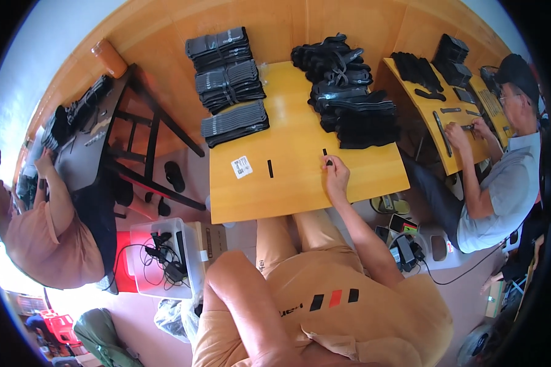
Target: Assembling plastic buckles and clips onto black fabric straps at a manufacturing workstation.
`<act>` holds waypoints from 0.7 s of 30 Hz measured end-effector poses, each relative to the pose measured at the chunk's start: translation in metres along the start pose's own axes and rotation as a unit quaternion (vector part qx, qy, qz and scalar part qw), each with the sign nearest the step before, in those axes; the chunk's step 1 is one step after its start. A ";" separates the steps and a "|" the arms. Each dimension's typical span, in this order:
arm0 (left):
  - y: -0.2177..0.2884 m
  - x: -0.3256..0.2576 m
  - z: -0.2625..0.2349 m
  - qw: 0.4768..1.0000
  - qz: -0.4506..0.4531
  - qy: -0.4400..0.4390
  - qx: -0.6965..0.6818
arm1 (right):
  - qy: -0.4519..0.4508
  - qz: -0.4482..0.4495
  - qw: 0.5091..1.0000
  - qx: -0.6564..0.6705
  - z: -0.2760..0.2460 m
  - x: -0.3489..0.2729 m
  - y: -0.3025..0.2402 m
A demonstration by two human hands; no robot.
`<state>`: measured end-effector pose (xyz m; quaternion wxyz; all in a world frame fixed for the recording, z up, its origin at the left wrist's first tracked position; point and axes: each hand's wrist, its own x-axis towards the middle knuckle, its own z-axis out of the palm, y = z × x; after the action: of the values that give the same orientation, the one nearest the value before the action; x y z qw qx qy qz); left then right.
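My right hand is over the front right of the yellow table, its thumb and fingers pinched on a small black piece. Just beyond the fingertips lies a short black strip. Another black strip rests near the middle of the tabletop, beside a white printed label. My left arm is bent back toward my body, and its hand is out of view.
Grey-and-black flat bundles stand in stacks at the table's back left. Black fabric pieces are piled at its right. A person works at a dark table on the left, another at a yellow one on the right. A clear bin holds cables.
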<state>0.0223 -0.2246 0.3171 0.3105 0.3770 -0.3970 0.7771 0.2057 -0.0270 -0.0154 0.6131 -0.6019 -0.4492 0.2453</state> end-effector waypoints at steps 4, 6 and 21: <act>-0.054 -0.006 -0.023 0.987 0.091 0.062 -0.113 | -0.012 0.017 0.998 0.059 -0.012 0.004 0.005; -0.108 -0.059 0.003 0.973 0.141 0.096 -0.157 | -0.020 0.025 0.997 0.070 -0.018 0.008 0.002; -0.083 -0.039 -0.037 0.619 -0.437 0.191 -0.624 | 0.011 0.051 0.999 0.012 -0.070 0.030 0.034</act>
<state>0.0949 -0.1592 0.3012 0.8426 0.0649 -0.5069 0.1697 0.2872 -0.0324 -0.0309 0.6118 -0.6192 -0.4084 0.2749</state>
